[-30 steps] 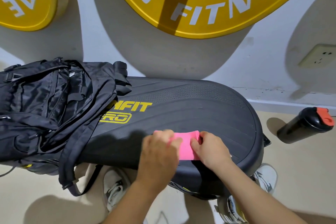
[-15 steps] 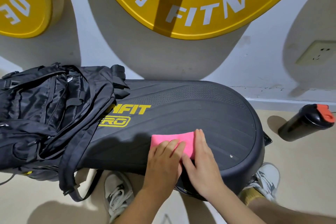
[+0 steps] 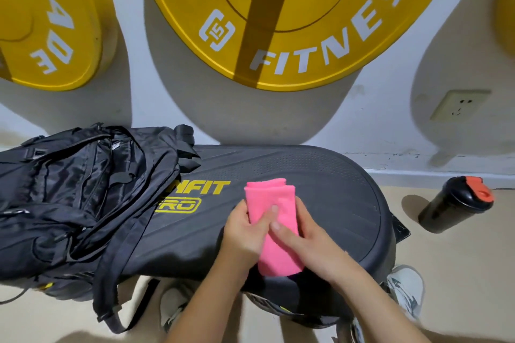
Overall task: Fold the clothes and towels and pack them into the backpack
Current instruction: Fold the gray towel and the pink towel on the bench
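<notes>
A: Look to your left first. Your black backpack (image 3: 69, 198) lies slumped on the left end of the black step board (image 3: 320, 175). One strap hangs down over the near edge.

B: Next comes your left hand (image 3: 243, 231). It holds the left side of the pink towel (image 3: 269, 200), and your thumb lies on top of the cloth.

A: Your towel is bright pink and looks soft. It is folded into a long, thin strip. You can see the folded layers at its far end.

B: It is over the middle of the board, close to the near edge. Its long way runs from you to the wall. The far end points at the wall and leans a little to the left. The near end reaches the board's near edge.

A: I cannot tell if the towel touches the board or if you hold it just above.

B: Your right hand (image 3: 315, 239) holds the right side. Your fingers curl round that edge. One finger lies on top, just beside your left thumb.

A: Past the right end of the board, a black bottle (image 3: 451, 206) with a red lid is on the floor, well apart from the towel.

B: Big yellow weight plates (image 3: 278, 22) are up against the wall behind the board.
</notes>
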Motion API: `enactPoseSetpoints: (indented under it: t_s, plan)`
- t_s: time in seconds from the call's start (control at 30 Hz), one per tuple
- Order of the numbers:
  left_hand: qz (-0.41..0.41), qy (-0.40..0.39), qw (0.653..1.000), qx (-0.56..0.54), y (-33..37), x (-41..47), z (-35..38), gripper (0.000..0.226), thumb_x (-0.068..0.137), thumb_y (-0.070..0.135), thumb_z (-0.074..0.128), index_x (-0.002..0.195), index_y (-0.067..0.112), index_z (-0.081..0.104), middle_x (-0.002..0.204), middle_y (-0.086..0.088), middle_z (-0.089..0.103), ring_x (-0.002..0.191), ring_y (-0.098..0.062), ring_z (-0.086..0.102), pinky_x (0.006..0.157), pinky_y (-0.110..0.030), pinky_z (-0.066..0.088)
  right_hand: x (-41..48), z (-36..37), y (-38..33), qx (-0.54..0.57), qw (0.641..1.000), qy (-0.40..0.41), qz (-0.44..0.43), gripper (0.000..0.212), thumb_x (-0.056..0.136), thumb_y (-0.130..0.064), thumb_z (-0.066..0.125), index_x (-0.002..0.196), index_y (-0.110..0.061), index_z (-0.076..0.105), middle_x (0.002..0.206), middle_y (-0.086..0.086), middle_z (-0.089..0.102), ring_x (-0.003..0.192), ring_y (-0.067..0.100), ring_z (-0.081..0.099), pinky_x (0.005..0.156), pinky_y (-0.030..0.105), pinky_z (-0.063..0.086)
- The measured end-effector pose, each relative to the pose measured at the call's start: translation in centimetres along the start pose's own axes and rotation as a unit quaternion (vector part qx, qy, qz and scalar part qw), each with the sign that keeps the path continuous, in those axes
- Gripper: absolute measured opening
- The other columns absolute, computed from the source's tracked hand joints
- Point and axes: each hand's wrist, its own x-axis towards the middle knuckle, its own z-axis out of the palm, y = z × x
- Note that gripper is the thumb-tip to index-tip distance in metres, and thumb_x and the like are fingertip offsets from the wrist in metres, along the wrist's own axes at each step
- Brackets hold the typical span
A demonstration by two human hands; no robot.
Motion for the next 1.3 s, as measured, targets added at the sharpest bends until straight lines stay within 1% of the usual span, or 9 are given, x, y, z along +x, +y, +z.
enactPoseSetpoints:
  t_s: [0.13,0.23,0.4,0.57,0.7,0.9,1.07,1.17,1.3]
  plan:
    - [-0.044,0.096,0.972,-0.211,2.7,-3.0,0.8,0.003,0.089,0.01,0.062,0.09,0.009,0.065,0.074,-0.004,0.07,0.069,-0.019,0.064,0.065,-0.03,0.054,-2.9,2.2,-3.0,-0.138,0.987,0.019,-0.08,0.086,0.081,-0.075,0.031,0.152,-0.034,0.006,0.141,-0.012,0.049,0.125,0.01,0.052,0.102,0.033,0.042]
    - [-0.038,0.082,0.963,-0.254,4.1,-4.7,0.7,0.023,0.088,0.024,0.061,0.102,0.007,0.065,0.089,-0.011,0.072,0.08,-0.018,0.067,0.077,-0.032,0.055,-5.0,3.2,-4.0,-0.249,0.957,0.073,-0.127,0.081,0.086,-0.067,0.02,0.153,-0.029,-0.005,0.152,-0.009,0.037,0.125,0.019,0.05,0.095,0.032,0.041]
    - [0.032,0.086,0.974,-0.208,6.4,-6.6,-1.0,0.06,0.069,0.034,0.081,0.122,0.023,0.054,0.11,-0.003,0.067,0.095,-0.017,0.066,0.087,-0.037,0.053,-7.4,3.6,-5.1,-0.28,0.941,0.075,-0.176,0.063,0.095,-0.059,0.022,0.148,-0.046,-0.009,0.112,-0.007,0.067,0.091,0.021,0.063,0.077,0.037,0.048]
    - [0.173,0.047,0.983,-0.029,9.6,-7.8,-4.1,0.024,0.07,0.026,0.081,0.09,0.015,0.071,0.087,0.001,0.073,0.081,-0.012,0.065,0.077,-0.03,0.051,-9.3,1.7,-7.3,-0.199,0.963,0.001,-0.185,0.044,0.098,-0.048,0.039,0.132,-0.068,0.022,0.108,-0.014,0.068,0.097,0.009,0.064,0.089,0.036,0.05]
    - [0.232,0.081,0.968,0.046,10.4,-9.5,-4.5,0.025,0.075,0.033,0.07,0.063,0.016,0.056,0.056,0.009,0.052,0.055,-0.006,0.044,0.052,-0.021,0.036,-9.5,1.4,-9.1,-0.06,0.991,0.001,-0.122,0.036,0.073,-0.034,0.055,0.109,-0.037,0.061,0.101,-0.01,0.07,0.093,0.012,0.066,0.09,0.043,0.052]
    - [0.271,0.115,0.948,0.119,11.0,-11.5,-5.1,0.048,0.089,0.047,0.05,0.061,0.008,0.051,0.064,-0.005,0.05,0.062,-0.013,0.048,0.062,-0.035,0.039,-12.2,2.7,-10.6,-0.136,0.973,0.03,-0.182,0.019,0.095,-0.034,0.056,0.114,-0.032,0.059,0.103,-0.015,0.067,0.092,-0.002,0.062,0.084,0.027,0.05]
    - [0.209,-0.016,0.958,0.198,13.6,-13.8,-8.4,0.048,0.076,0.072,0.044,0.102,0.034,0.06,0.093,0.009,0.066,0.092,-0.004,0.062,0.085,-0.031,0.048,-14.5,4.2,-12.1,-0.214,0.935,0.064,-0.277,0.031,0.093,-0.024,0.058,0.122,-0.035,0.052,0.11,-0.02,0.063,0.103,0.003,0.057,0.091,0.032,0.046]
    - [0.22,-0.055,0.932,0.284,16.1,-15.1,-11.1,0.052,0.074,0.076,0.046,0.09,0.03,0.063,0.086,0.015,0.067,0.082,-0.002,0.062,0.077,-0.031,0.05,-14.7,5.8,-13.9,-0.198,0.923,0.065,-0.324,0.03,0.089,-0.02,0.063,0.114,-0.033,0.054,0.102,-0.019,0.065,0.095,0.0,0.058,0.084,0.025,0.045]
    - [0.278,-0.005,0.919,0.281,17.7,-15.9,-14.3,0.046,0.078,0.065,0.048,0.084,0.019,0.054,0.076,0.002,0.056,0.072,-0.011,0.052,0.072,-0.033,0.043,-12.5,7.7,-16.3,-0.144,0.955,-0.066,-0.252,0.026,0.078,-0.034,0.069,0.103,-0.028,0.064,0.094,-0.008,0.071,0.089,0.009,0.066,0.083,0.038,0.053]
